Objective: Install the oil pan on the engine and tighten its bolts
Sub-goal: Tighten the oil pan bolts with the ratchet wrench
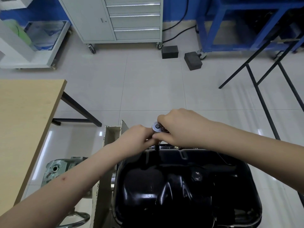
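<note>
From the head view, the glossy black steel oil pan (185, 186) is sitting upturned on the engine, low in the frame. At its far rim both hands are meeting: the right hand (182, 127) is gripping the silver round-headed ratchet (157, 127), and the left hand (137, 134) fingers (148, 140) are pinching its dark extension bar (157, 147) just below

Ratchet handle (162, 129) hidden under right hand (179, 127); oil pan (181, 186) btm cut off.

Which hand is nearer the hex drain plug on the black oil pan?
Right. The right hand grips the ratchet above the pan's far rim, up from the drain plug; the left hand sits farther left.
</note>
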